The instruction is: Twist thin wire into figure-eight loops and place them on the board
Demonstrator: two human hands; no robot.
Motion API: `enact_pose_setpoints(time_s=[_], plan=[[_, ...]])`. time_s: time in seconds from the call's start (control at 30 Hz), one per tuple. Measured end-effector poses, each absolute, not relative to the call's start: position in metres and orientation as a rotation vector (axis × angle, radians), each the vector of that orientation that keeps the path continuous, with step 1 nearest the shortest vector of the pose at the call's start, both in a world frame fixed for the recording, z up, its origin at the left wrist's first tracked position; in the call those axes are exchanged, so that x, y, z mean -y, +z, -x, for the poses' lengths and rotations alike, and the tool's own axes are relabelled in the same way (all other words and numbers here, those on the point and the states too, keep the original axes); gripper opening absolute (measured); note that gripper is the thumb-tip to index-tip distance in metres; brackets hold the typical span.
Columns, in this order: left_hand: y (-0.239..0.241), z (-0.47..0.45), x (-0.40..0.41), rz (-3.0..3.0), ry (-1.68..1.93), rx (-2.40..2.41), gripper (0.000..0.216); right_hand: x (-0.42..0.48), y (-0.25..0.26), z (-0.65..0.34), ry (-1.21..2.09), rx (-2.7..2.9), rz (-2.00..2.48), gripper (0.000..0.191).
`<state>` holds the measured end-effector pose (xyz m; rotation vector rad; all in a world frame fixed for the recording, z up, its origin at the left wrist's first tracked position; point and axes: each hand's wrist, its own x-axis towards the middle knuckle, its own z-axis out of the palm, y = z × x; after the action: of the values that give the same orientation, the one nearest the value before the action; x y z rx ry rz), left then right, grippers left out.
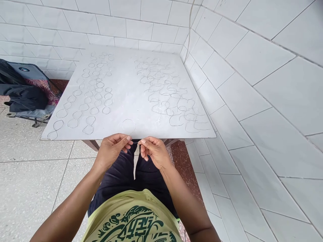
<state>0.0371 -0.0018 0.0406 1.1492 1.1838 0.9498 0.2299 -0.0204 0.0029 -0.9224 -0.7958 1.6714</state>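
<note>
Just off the table's front edge, my left hand [114, 148] pinches a thin wire [129, 120] between thumb and fingertips. One loop of that wire rises above the fingers over the white tabletop. My right hand [154, 150] is closed close by, its thumb and forefinger pinching the same wire a short gap away. Several figure-eight wire pieces [88, 125] lie in rows on the left side of the table. A loose spread of curved wire pieces [171, 101] covers the right side, many overlapping.
The white tabletop [126, 87] meets tiled walls [141, 28] behind and at right. A folding chair [37, 80] with dark cloth [22, 94] on it stands at the left. A cable [189, 30] runs down the wall corner.
</note>
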Motion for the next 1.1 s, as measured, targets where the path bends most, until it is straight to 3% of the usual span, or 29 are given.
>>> enact_pose_setpoints(time_s=[0.33,0.6,0.73,1.1], plan=[[0.049,-0.046,-0.027,-1.266,1.002,-1.33,0.027,0.004,0.007,-0.232,1.608,0.868,0.964,0.04],[0.074,-0.058,-0.128,-1.507,0.923,-1.48,0.022,-0.01,0.001,-0.256,1.037,1.086,1.283,0.031],[0.074,-0.071,-0.19,-1.514,0.89,-1.523,0.015,-0.009,-0.006,-0.257,0.988,1.159,1.291,0.029],[0.076,-0.087,-0.285,-1.471,0.854,-1.601,0.019,-0.012,-0.006,-0.258,1.005,1.231,1.328,0.027]])
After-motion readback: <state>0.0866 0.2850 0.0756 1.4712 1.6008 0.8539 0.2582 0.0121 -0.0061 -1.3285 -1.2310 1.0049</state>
